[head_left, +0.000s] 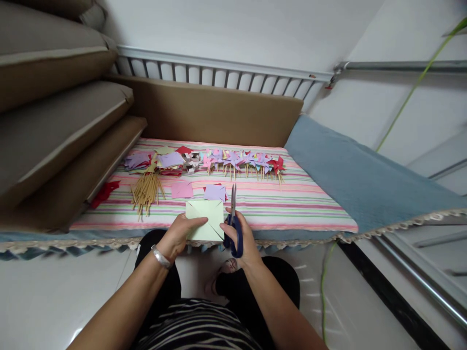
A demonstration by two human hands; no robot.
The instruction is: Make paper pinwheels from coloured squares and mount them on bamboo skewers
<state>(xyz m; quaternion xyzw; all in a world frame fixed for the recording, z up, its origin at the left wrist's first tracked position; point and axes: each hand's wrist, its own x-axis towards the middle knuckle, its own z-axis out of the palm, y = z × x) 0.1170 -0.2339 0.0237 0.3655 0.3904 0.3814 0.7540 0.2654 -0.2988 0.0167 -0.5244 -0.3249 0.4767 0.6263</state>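
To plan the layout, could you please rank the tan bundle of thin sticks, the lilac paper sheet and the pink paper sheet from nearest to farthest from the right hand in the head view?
1. Lilac paper sheet: ahead-left of the right hand
2. Pink paper sheet: farther left
3. Tan bundle of thin sticks: left of both sheets

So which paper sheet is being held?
The pale green sheet, gripped in the left hand; the pink sheet and nearby lilac sheet lie beyond it, unheld.

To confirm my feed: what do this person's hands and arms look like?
The left hand is ungloved, with a wide silver-coloured bangle at its wrist; the right hand is ungloved, no bangle showing. No sleeves cover the forearms.
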